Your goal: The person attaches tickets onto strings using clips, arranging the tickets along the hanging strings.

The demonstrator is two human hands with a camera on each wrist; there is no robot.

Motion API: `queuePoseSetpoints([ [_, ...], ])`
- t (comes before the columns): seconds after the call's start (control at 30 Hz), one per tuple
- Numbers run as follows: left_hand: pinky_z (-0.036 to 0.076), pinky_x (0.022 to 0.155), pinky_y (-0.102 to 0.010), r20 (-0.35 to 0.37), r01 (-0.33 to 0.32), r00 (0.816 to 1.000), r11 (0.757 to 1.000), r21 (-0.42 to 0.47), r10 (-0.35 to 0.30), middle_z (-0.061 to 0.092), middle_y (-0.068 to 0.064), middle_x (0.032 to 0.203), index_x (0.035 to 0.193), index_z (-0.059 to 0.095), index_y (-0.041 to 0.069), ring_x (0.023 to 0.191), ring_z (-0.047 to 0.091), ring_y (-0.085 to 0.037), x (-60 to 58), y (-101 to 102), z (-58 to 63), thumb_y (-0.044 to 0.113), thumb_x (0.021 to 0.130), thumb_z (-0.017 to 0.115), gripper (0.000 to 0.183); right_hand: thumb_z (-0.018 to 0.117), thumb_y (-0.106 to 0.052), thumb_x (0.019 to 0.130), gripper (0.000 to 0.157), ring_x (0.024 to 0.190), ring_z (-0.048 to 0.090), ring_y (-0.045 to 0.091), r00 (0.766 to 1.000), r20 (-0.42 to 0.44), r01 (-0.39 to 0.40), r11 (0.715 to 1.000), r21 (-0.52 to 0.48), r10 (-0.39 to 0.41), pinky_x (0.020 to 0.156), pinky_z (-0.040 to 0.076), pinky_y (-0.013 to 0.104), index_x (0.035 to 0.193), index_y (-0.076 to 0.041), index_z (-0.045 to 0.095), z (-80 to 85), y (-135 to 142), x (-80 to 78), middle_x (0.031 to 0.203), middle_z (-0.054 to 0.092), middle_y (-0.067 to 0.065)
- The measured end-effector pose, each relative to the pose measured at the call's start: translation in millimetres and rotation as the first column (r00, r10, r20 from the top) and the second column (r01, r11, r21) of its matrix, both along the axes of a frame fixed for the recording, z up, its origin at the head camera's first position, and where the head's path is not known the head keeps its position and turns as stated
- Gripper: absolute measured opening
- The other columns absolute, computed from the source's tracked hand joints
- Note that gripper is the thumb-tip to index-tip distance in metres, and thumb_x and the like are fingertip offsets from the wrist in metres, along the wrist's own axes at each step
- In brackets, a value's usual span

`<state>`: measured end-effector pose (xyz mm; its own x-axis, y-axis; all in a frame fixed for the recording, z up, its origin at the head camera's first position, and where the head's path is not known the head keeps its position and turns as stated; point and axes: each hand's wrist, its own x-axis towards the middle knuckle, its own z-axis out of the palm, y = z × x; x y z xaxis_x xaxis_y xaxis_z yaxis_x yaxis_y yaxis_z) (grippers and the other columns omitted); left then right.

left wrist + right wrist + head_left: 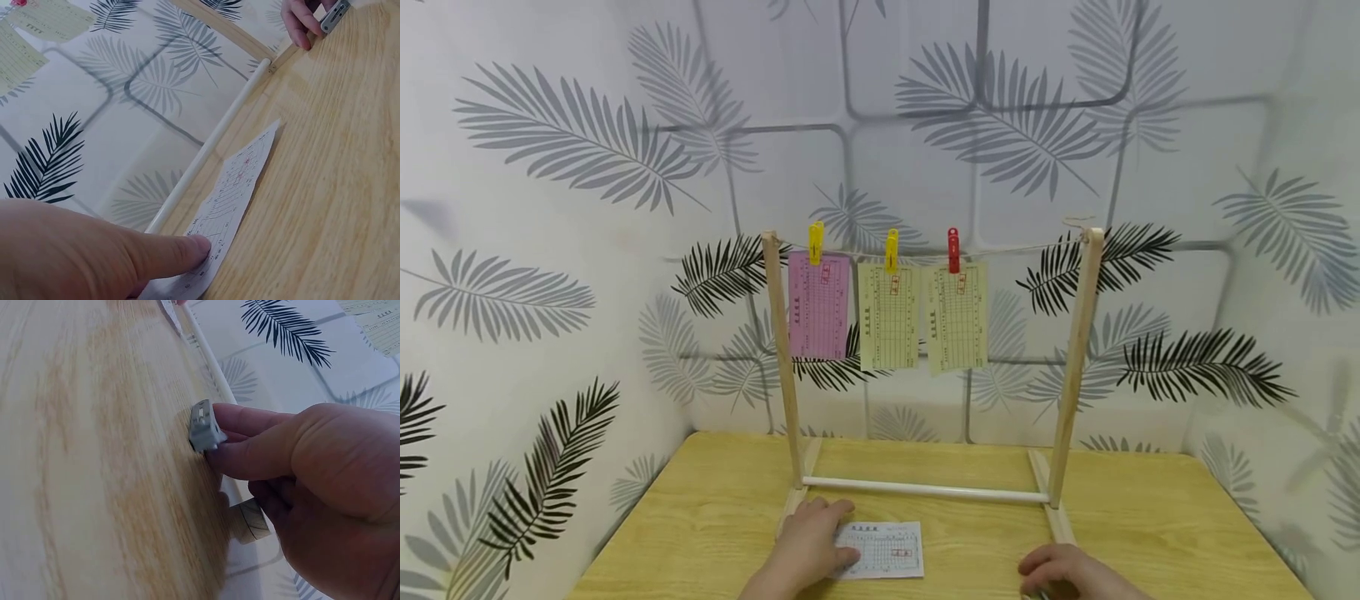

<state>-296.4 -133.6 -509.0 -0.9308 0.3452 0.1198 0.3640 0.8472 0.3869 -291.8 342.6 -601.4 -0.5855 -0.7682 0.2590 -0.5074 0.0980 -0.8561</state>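
Note:
A white printed slip (883, 550) lies low over the front of the wooden table, its far end raised a little in the left wrist view. My left hand (808, 542) grips the slip's left end, thumb (181, 253) on the printed face; the other fingers are mostly hidden. Further right, my right hand (1067, 571) pinches a small grey clothespin (203, 427) between thumb and fingers, close above the tabletop. Behind the hands, a pink slip (818, 308) and two pale yellow slips (889, 321) hang from a string, held by two yellow clothespins (891, 250) and a red clothespin (953, 250).
A wooden frame with a left post (784, 375) and a right post (1075, 375) carries the string. A white rod (925, 489) joins the posts low down, just beyond the hands. Leaf-patterned walls (1000, 167) enclose the table (700, 517) at the back and sides.

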Motion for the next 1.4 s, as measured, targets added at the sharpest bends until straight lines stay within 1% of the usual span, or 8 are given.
queuePoseSetpoints([
  [0.1, 0.050, 0.090, -0.055, 0.008, -0.008, 1.000, 1.000, -0.008, 0.008, 0.067, -0.005, 0.108, 0.128, 0.076, 0.009, 0.100, 0.059, -0.028, -0.1, 1, -0.3, 0.035, 0.085, 0.098, 0.055, 0.068, 0.006, 0.105, 0.036, 0.135, 0.052, 0.003, 0.999, 0.030, 0.026, 1.000, 0.004, -0.026, 0.106, 0.049, 0.022, 0.136, -0.012, 0.076, 3.2, -1, 5.1, 0.148, 0.061, 0.000],
  [0.23, 0.047, 0.087, -0.052, 0.020, -0.018, 1.000, 1.000, -0.015, 0.018, 0.059, -0.002, 0.100, 0.108, 0.074, 0.011, 0.093, 0.051, -0.025, -1.9, 0, -3.1, 0.040, 0.087, 0.096, 0.042, 0.073, 0.001, 0.104, 0.032, 0.133, 0.053, 0.003, 0.996, -0.030, 0.082, 0.995, 0.048, -0.080, 0.105, 0.047, 0.021, 0.130, -0.016, 0.079, 4.0, -2, 6.6, 0.145, 0.064, 0.000],
  [0.37, 0.043, 0.082, -0.051, 0.028, -0.018, 0.999, 1.000, 0.006, 0.017, 0.053, -0.001, 0.096, 0.096, 0.064, 0.015, 0.088, 0.045, -0.025, -1.7, -1, -5.5, 0.040, 0.087, 0.096, 0.042, 0.075, -0.001, 0.103, 0.030, 0.131, 0.054, 0.003, 0.990, -0.088, 0.113, 0.990, 0.082, -0.106, 0.103, 0.046, 0.021, 0.125, -0.020, 0.080, 0.3, -2, 4.0, 0.142, 0.065, -0.005],
  [0.57, 0.044, 0.083, -0.052, 0.066, -0.034, 0.997, 0.999, 0.009, 0.033, 0.058, 0.002, 0.095, 0.106, 0.068, 0.013, 0.088, 0.049, -0.023, -3.5, 0, -4.6, 0.041, 0.085, 0.097, 0.046, 0.074, -0.012, 0.107, 0.017, 0.128, 0.054, 0.003, 0.988, -0.027, 0.157, 0.977, 0.142, -0.155, 0.102, 0.045, 0.020, 0.116, -0.024, 0.082, -2.9, -2, 1.6, 0.141, 0.065, -0.007],
  [0.67, 0.045, 0.084, -0.052, 0.067, -0.029, 0.997, 1.000, -0.007, 0.030, 0.060, 0.003, 0.095, 0.109, 0.071, 0.013, 0.088, 0.051, -0.021, -4.6, 1, -4.6, 0.043, 0.086, 0.097, 0.045, 0.074, -0.012, 0.106, 0.016, 0.127, 0.054, 0.003, 0.981, -0.085, 0.188, 0.971, 0.148, -0.177, 0.101, 0.045, 0.021, 0.112, -0.025, 0.082, -1.5, -5, 3.5, 0.138, 0.066, -0.007],
  [0.97, 0.040, 0.078, -0.046, 0.047, -0.019, 0.999, 1.000, 0.007, 0.019, 0.053, 0.005, 0.086, 0.092, 0.060, 0.018, 0.081, 0.046, -0.018, -2.0, -1, -6.0, 0.041, 0.086, 0.096, 0.043, 0.076, -0.007, 0.102, 0.017, 0.123, 0.055, 0.004, 0.955, -0.213, 0.234, 0.965, 0.120, -0.205, 0.097, 0.046, 0.025, 0.103, -0.024, 0.078, 18.2, -17, 16.4, 0.133, 0.069, -0.005],
  [1.17, 0.043, 0.080, -0.050, 0.095, -0.021, 0.995, 0.999, 0.029, 0.018, 0.062, 0.006, 0.084, 0.105, 0.067, 0.014, 0.076, 0.055, -0.016, -5.4, 1, -5.4, 0.037, 0.086, 0.097, 0.042, 0.076, 0.000, 0.099, 0.021, 0.122, 0.060, 0.009, 0.950, -0.272, 0.177, 0.982, 0.071, -0.151, 0.096, 0.049, 0.026, 0.111, -0.018, 0.074, 31.7, -21, 18.9, 0.128, 0.074, 0.006],
  [1.4, 0.042, 0.077, -0.048, 0.082, 0.002, 0.997, 1.000, 0.021, -0.004, 0.061, 0.010, 0.086, 0.092, 0.069, 0.020, 0.079, 0.053, -0.013, -6.4, 0, -6.2, 0.037, 0.085, 0.097, 0.034, 0.067, 0.020, 0.093, 0.026, 0.120, 0.065, 0.013, 0.991, -0.135, -0.011, 0.994, -0.109, -0.004, 0.095, 0.057, 0.028, 0.112, 0.002, 0.067, 35.9, -27, 15.7, 0.125, 0.071, 0.018],
])
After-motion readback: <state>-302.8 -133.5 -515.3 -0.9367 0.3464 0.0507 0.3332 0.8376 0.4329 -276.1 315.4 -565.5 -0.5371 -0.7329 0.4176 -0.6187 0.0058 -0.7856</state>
